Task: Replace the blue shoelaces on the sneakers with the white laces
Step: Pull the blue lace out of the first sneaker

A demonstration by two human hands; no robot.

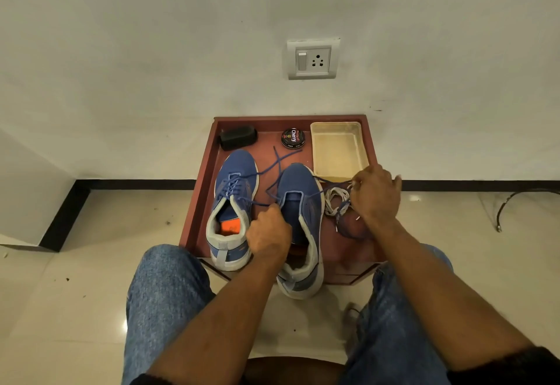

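Note:
Two blue sneakers stand on a small red-brown table (pixel 206 178). The left sneaker (pixel 231 203) is laced with a blue lace. The right sneaker (pixel 300 221) has an open throat with no lace through its eyelets. A loose blue lace (pixel 277 162) runs from my left hand (pixel 268 233), over the right sneaker, to my right hand (pixel 377 194). My left hand pinches the lace beside the right sneaker's tongue. My right hand grips the other part of the blue lace just above the bundle of white laces (pixel 335 200), which lies to the right of that sneaker.
At the table's back stand a black shoe brush (pixel 238 137), a round tin of polish (pixel 293 137) and a pale plastic tray (pixel 339 151). A wall with a socket (pixel 313 59) rises behind. My knees in jeans flank the table's front. A cable (pixel 512 200) lies on the floor at right.

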